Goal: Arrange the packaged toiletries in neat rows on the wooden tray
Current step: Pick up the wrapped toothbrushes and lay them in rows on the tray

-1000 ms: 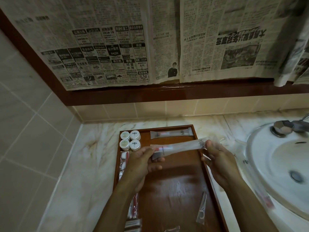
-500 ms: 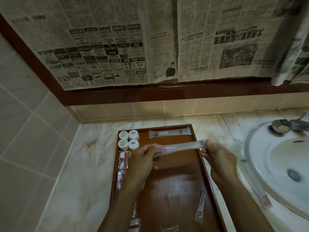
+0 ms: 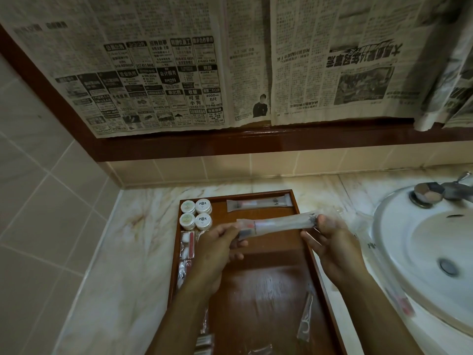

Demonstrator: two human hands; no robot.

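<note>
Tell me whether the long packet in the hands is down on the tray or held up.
Held up. The long packet is pinched at its ends by the left hand and right hand, above the tray.

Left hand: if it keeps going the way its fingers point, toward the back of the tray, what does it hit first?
Probably the four round jars, just beyond the left hand holding the long packet. Height above the tray is unclear, so it might pass over them.

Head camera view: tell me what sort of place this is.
Most likely a bathroom, perhaps a hotel's. A white basin with a metal tap sits in a marble counter against tiled walls, and a wooden tray holds wrapped guest toiletries. Newspaper covers the wall above.
</note>
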